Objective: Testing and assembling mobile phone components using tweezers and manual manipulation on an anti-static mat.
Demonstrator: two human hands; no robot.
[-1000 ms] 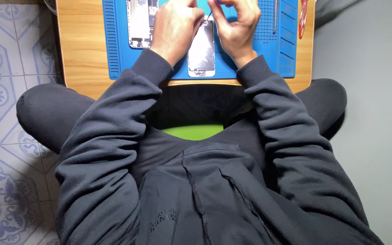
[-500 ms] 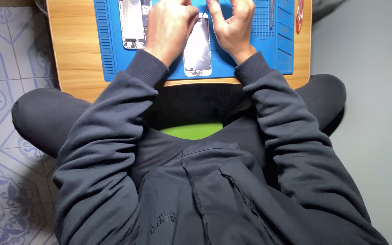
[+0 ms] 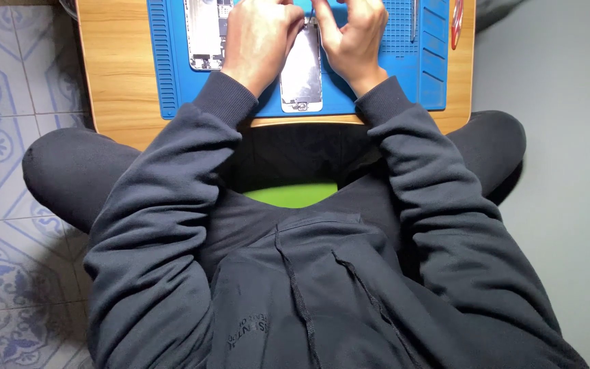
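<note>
A silver phone panel [image 3: 302, 72] lies lengthwise on a blue work mat [image 3: 172, 75] on a small wooden table [image 3: 114, 68]. My left hand [image 3: 261, 37] rests on the panel's left edge with curled fingers, gripping it. At the panel's top end, my right hand [image 3: 353, 34] pinches what looks like a thin dark tool [image 3: 313, 12]. The fingertips of both hands are cut off by the top of the view. An opened phone body [image 3: 205, 34] lies on the mat just left of my left hand.
A slim metal tool [image 3: 414, 20] lies on the mat's right side, and a red object [image 3: 457, 20] sits beside it at the table's edge. My crossed legs and a green cushion [image 3: 293, 195] are under the table. The floor is tiled on the left and plain grey on the right.
The view has tipped slightly, so table and hands sit higher in the frame. Both hands stay on the panel, with only small finger shifts at its top end.
</note>
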